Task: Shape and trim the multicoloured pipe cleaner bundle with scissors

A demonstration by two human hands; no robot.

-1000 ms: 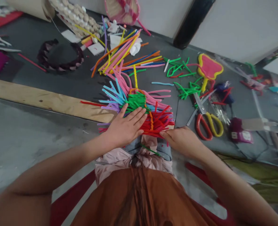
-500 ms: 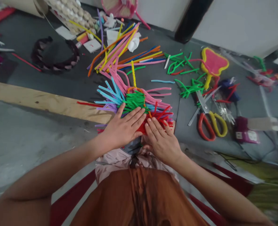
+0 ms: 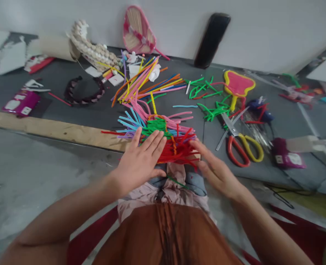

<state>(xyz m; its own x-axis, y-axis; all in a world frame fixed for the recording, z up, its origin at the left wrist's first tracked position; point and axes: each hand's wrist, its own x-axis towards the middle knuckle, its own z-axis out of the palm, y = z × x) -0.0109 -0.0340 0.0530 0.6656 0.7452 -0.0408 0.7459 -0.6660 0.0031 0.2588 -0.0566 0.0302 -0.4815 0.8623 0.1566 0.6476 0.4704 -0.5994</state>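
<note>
A flat piece made of pipe cleaners lies at the table's front edge, with a green woven middle (image 3: pixel 156 125) edged by a twisted orange pipe cleaner (image 3: pixel 174 148). Light blue pipe cleaners (image 3: pixel 128 120) fan out on its left, pink ones (image 3: pixel 140 106) above and red ones (image 3: pixel 169 154) at the bottom. A twisted yellow stem (image 3: pixel 153 103) sticks up at its top. My left hand (image 3: pixel 140 158) rests flat over the lower left part, fingers stretched out. At the right tips of the red pipe cleaners is my right hand (image 3: pixel 216 169), fingers slightly bent and thumb apart; whether it touches them is unclear.
Scissors (image 3: pixel 237 138) with red and yellow handles lie to the right, beside cut green pieces (image 3: pixel 214 110) and a pink-and-yellow fan-shaped item (image 3: pixel 238 86). Loose pipe cleaners (image 3: pixel 140 79) and a dark braided headband (image 3: pixel 84 92) are behind. A phone (image 3: pixel 211 40) leans on the wall.
My right hand has slid off the red pipe cleaners to the right, uncovering them. My left hand stays flat on the piece. The view has tilted up, showing more of the wall.
</note>
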